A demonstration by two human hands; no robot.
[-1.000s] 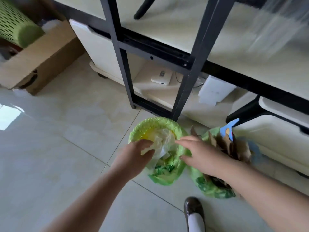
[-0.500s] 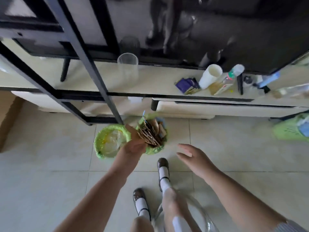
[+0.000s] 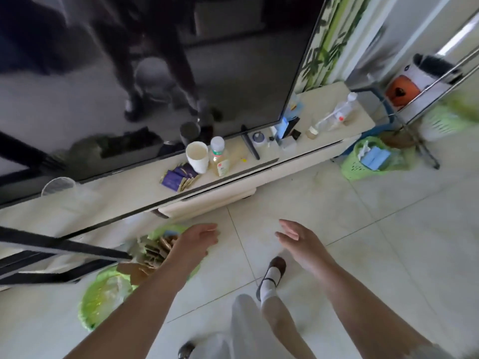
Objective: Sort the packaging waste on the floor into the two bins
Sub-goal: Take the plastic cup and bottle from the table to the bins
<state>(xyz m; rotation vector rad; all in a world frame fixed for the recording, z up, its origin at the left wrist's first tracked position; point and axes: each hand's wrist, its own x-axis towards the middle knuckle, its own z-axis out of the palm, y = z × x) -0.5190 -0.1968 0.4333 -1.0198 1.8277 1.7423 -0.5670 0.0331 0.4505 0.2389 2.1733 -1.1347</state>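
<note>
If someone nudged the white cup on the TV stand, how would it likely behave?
The white cup stands upright and looks empty, so it is probably light and apt to tip. Tipped, its round wall would likely roll. The bottle close beside it might get knocked.

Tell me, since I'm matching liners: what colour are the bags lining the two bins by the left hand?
Light green, on both bins, clearest in the head view.

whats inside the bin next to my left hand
The bin beside the left hand holds brown cardboard pieces standing on edge. The left forearm covers its right side, and whatever lies beneath the cardboard is hidden.
</note>
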